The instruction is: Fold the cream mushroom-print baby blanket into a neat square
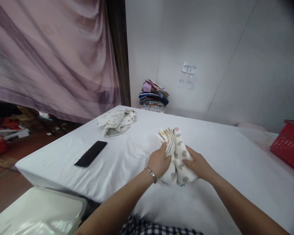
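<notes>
A folded white cloth with grey elephant prints (177,153) lies on the white-covered table (137,156) in front of me. My left hand (159,162), a bracelet at its wrist, grips the cloth's left side with curled fingers. From the right, my right hand (198,164) presses and holds the cloth's other side. Both hands squeeze the bundle between them.
Another folded patterned cloth (117,121) sits at the table's far left corner. A black phone (91,153) lies near the left edge. Stacked folded clothes (154,95) rest by the wall, a red basket (289,145) at right, a white bin (39,212) at lower left.
</notes>
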Tool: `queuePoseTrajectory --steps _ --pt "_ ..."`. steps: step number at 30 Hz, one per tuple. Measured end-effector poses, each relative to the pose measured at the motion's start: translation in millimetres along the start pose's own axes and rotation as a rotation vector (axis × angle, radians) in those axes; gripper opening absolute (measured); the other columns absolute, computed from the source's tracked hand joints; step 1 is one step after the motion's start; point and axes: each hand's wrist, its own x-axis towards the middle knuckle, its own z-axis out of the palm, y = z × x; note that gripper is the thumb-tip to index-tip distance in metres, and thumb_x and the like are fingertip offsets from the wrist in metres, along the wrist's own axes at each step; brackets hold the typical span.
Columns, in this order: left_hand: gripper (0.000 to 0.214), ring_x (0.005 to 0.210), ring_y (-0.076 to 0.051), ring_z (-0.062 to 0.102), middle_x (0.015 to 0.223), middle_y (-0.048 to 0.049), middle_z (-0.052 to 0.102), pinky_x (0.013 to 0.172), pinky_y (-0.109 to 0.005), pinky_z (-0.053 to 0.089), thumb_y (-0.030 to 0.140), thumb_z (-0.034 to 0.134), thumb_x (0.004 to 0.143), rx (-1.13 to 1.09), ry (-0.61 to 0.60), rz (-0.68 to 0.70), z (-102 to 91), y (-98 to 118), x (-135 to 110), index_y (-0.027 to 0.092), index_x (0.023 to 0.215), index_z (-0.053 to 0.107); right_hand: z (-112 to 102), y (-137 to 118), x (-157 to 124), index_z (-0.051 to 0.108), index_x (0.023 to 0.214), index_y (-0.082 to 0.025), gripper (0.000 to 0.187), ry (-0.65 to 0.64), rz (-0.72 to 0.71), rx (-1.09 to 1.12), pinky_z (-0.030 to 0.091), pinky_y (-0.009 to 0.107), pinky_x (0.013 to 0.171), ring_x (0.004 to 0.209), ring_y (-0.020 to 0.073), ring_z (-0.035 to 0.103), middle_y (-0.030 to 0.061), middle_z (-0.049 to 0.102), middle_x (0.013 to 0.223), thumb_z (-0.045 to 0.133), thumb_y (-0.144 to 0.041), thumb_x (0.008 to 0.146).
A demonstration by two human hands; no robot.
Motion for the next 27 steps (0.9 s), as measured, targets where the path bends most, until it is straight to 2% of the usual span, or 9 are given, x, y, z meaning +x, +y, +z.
queuePoseTrajectory --steps 4,8,10,12,15,18,20,23,27 --pt "0.059 0.095 -0.025 0.058 0.104 -0.0101 0.063 0.080 -0.032 0.041 0.031 0.053 0.076 -0.245 0.087 -0.082 -15.5 -23.0 12.2 0.019 0.131 0.036 -6.9 12.7 5.4 0.044 0.127 -0.022 0.061 0.054 0.136 0.324 0.049 0.034 0.077 0.092 0.0230 0.061 0.0038 0.063 0.109 0.059 -0.026 0.067" --pt "0.058 0.098 -0.023 0.057 0.111 -0.0105 0.062 0.084 -0.032 0.042 0.024 0.063 0.067 -0.644 0.090 -0.284 -5.7 -65.3 22.9 0.016 0.122 0.047 -5.5 43.8 6.5 0.036 0.131 -0.021 0.070 -0.036 0.382 0.611 0.052 0.037 0.074 0.092 0.0249 0.062 0.0104 0.059 0.117 0.063 -0.028 0.066" --pt "0.054 0.095 -0.024 0.059 0.105 -0.0120 0.064 0.081 -0.032 0.045 0.022 0.067 0.063 -0.825 0.025 -0.426 8.0 -85.9 21.0 0.013 0.114 0.052 -2.1 60.4 4.9 0.034 0.132 -0.021 0.072 -0.089 0.446 0.623 0.052 0.036 0.075 0.094 0.0251 0.062 0.0124 0.056 0.121 0.064 -0.029 0.066" --pt "0.053 0.093 -0.025 0.060 0.100 -0.0126 0.066 0.079 -0.034 0.047 0.023 0.071 0.060 -0.957 -0.015 -0.514 20.8 -100.5 15.1 0.012 0.110 0.054 -0.1 72.9 3.9 0.034 0.132 -0.022 0.071 -0.128 0.421 0.566 0.051 0.036 0.079 0.098 0.0248 0.060 0.0114 0.054 0.124 0.063 -0.033 0.068" --pt "0.057 0.093 -0.026 0.061 0.102 -0.0134 0.065 0.081 -0.036 0.048 0.025 0.074 0.058 -1.085 -0.031 -0.550 30.1 -108.6 6.5 0.012 0.110 0.053 -0.8 80.3 6.6 0.034 0.135 -0.021 0.075 -0.046 0.381 0.244 0.045 0.041 0.088 0.107 0.0276 0.055 0.0116 0.051 0.127 0.063 -0.036 0.068" --pt "0.059 0.096 -0.026 0.060 0.108 -0.0142 0.064 0.083 -0.037 0.048 0.033 0.075 0.060 -1.197 -0.063 -0.547 28.5 -106.0 5.3 0.012 0.111 0.053 1.4 71.0 12.4 0.037 0.135 -0.019 0.074 0.155 0.236 -0.162 0.035 0.046 0.098 0.118 0.0310 0.044 0.0117 0.043 0.134 0.062 -0.036 0.067" --pt "0.058 0.098 -0.027 0.060 0.109 -0.0141 0.063 0.085 -0.037 0.048 0.046 0.069 0.065 -1.305 -0.111 -0.573 26.0 -103.4 7.8 0.013 0.110 0.055 9.8 54.9 16.5 0.042 0.131 -0.022 0.063 0.204 0.070 -0.222 0.037 0.044 0.095 0.118 0.0291 0.043 0.0075 0.041 0.136 0.056 -0.039 0.072" --pt "0.062 0.100 -0.026 0.059 0.108 -0.0130 0.064 0.088 -0.037 0.046 0.062 0.050 0.073 -1.485 -0.169 -0.640 25.4 -101.4 10.8 0.013 0.111 0.057 33.5 23.2 26.3 0.052 0.121 -0.024 0.047 0.103 -0.037 -0.056 0.046 0.036 0.082 0.106 0.0242 0.052 0.0057 0.051 0.126 0.050 -0.043 0.078" --pt "0.058 0.100 -0.025 0.059 0.106 -0.0123 0.065 0.090 -0.037 0.044 0.059 0.043 0.079 -1.598 -0.189 -0.633 29.3 -99.9 8.0 0.012 0.112 0.057 68.4 -8.0 53.6 0.052 0.120 -0.020 0.048 -0.042 0.001 0.190 0.050 0.030 0.070 0.090 0.0195 0.058 0.0079 0.060 0.106 0.049 -0.045 0.079"
